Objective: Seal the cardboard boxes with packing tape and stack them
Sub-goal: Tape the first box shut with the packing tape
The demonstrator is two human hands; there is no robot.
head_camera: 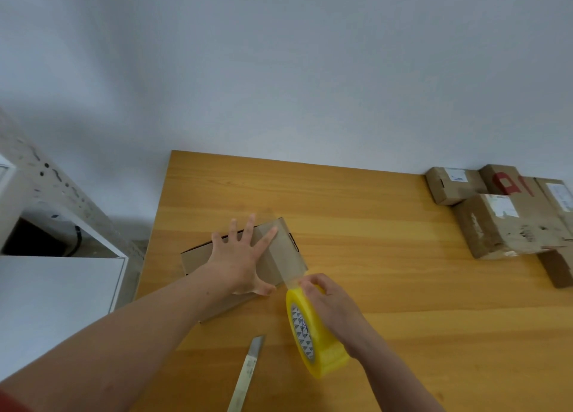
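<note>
Currently our left hand lies flat on the cardboard box, fingers spread and straight. The box is plain brown, low and rectangular, set askew near the left edge of the table. A clear tape strip spans its right end. Our right hand grips the yellow tape roll, fingers curled over its rim, just beside the box's near corner. A cutter lies by the near edge. Other brown boxes sit at the far right corner
</note>
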